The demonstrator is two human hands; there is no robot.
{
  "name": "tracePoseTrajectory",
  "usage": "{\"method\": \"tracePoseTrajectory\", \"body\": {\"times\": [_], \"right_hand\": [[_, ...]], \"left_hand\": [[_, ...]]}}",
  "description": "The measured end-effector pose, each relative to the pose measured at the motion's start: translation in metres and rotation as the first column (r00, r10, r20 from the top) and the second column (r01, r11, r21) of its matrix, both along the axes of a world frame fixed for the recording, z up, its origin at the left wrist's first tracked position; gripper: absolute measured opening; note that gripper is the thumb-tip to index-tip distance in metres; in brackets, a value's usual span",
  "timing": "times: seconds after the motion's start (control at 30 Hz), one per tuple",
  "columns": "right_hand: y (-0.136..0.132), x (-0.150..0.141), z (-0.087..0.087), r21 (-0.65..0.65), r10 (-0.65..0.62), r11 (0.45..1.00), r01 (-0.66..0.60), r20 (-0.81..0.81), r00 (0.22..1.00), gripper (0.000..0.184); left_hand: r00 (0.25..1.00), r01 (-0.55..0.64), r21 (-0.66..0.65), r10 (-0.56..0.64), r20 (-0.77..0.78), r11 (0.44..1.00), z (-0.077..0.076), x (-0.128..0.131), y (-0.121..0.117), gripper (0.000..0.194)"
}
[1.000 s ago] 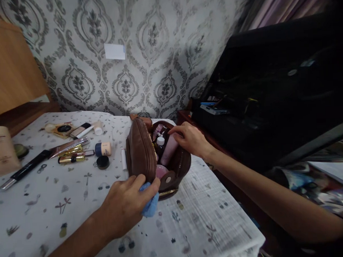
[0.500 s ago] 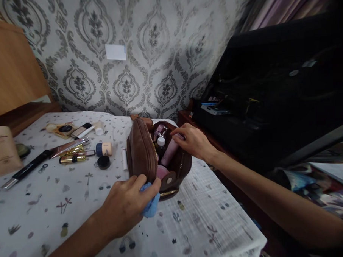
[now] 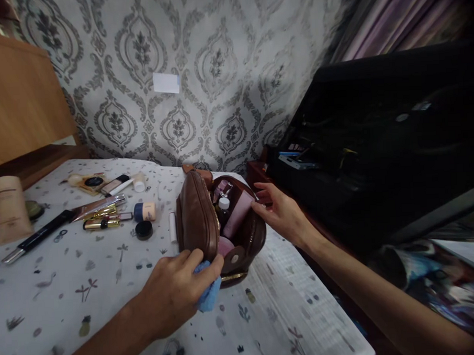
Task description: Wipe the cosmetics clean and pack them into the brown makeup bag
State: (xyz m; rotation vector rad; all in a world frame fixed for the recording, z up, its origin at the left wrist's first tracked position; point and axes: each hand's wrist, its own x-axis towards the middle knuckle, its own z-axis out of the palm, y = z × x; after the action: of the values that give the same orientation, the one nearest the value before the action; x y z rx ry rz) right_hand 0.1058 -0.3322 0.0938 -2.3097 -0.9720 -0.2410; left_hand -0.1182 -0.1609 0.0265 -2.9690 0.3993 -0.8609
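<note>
Pink tube (image 3: 238, 215) leans in the open brown bag (image 3: 194, 216)

From where I stand, the bag sits near the desk's (image 3: 120, 308) right edge, its mouth unzipped, and the tube is inside, next to a white-capped bottle (image 3: 224, 203). The left hand (image 3: 177, 290) has its grip closed on a crumpled blue cloth (image 3: 209, 294), thumb and fingers at the near edge of the bag. The right hand (image 3: 280, 215) is at the far right rim, its fingers apart, holding nothing; the thumb tip is close by the tube's upper end, and I can't tell whether they touch.

To handle the tube well, I'd steady the bag with the left hand and keep the cloth out of the opening. The right thumb and fingertips should meet the tube near its upper end and move it along its own length, so it doesn't knock the bottle or snag on the zipper (image 3: 250, 233).

The tube's long axis runs on a slant: the broad upper end points right and away from the person, toward the right hand, while the lower end goes down and left into the bag, toward a pink round item (image 3: 225, 246).
</note>
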Motion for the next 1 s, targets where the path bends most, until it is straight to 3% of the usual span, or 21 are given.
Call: {"method": "tracePoseTrajectory", "body": {"times": [0.17,0.57,0.7,0.9,1.0], "right_hand": [[0.011,0.003,0.003,-0.106,-0.066,0.992,0.062,-0.032,0.997,0.05],[0.022,-0.003,0.011,-0.33,-0.148,0.926,0.185,0.135,0.98,0.041],[0.022,0.0,0.011,-0.317,-0.128,0.934,0.162,0.124,0.984,0.041],[0.02,0.003,0.01,-0.193,-0.096,0.977,0.093,-0.003,0.995,0.036],[0.021,0.005,0.012,-0.204,-0.105,0.973,0.105,0.009,0.994,0.03]], "left_hand": [[1.0,-0.012,-0.003,0.012,-0.01,1.0,-0.001,0.0,0.001,0.073],[1.0,-0.022,0.007,0.022,0.016,1.0,0.0,0.0,-0.001,0.071],[1.0,-0.018,0.018,0.018,0.025,1.0,0.001,0.0,-0.001,0.069],[0.999,0.014,0.026,-0.015,0.036,1.0,0.006,0.001,0.001,0.072],[0.999,0.023,0.018,-0.024,0.049,1.0,0.006,0.0,0.001,0.071]]}}
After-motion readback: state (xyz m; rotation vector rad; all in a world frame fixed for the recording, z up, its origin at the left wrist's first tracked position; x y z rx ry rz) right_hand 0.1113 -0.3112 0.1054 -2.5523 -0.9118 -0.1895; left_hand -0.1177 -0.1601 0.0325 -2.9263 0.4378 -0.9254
